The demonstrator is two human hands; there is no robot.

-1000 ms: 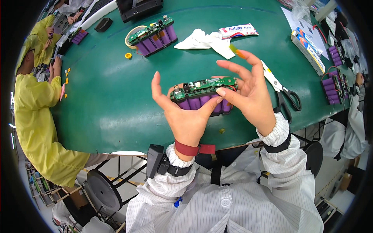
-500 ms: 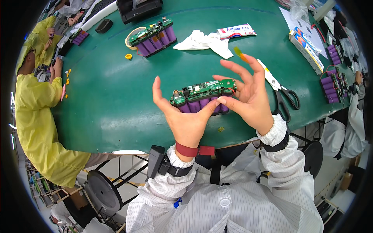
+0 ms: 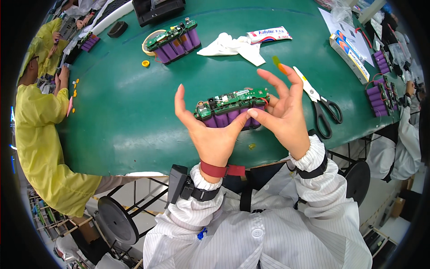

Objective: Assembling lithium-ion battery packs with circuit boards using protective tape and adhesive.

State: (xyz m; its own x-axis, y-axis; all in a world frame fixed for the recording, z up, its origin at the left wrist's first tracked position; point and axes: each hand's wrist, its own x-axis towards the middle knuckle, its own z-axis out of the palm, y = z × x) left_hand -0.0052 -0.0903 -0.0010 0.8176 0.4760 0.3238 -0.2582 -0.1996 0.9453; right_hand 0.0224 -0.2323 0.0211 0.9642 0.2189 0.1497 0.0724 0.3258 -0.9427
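A battery pack (image 3: pixel 230 109) of purple cylindrical cells with a green circuit board on top is lifted above the green table (image 3: pixel 134 112). My left hand (image 3: pixel 208 130) supports it from below, thumb and fingers spread up on its left side. My right hand (image 3: pixel 282 110) pinches the pack's right end, and a small yellow-orange strip (image 3: pixel 278 65) sticks to a raised fingertip.
A second purple battery pack (image 3: pixel 174 41) lies at the far middle beside a tape roll (image 3: pixel 148 42). White cloth (image 3: pixel 230 45), a tube (image 3: pixel 268 35), scissors (image 3: pixel 320 105) and a box (image 3: pixel 348 51) lie to the right. A person in yellow (image 3: pixel 40 130) sits at the left.
Both hands and the pack have stayed nearly in place; my right fingers have opened slightly and the pack has tilted a little.
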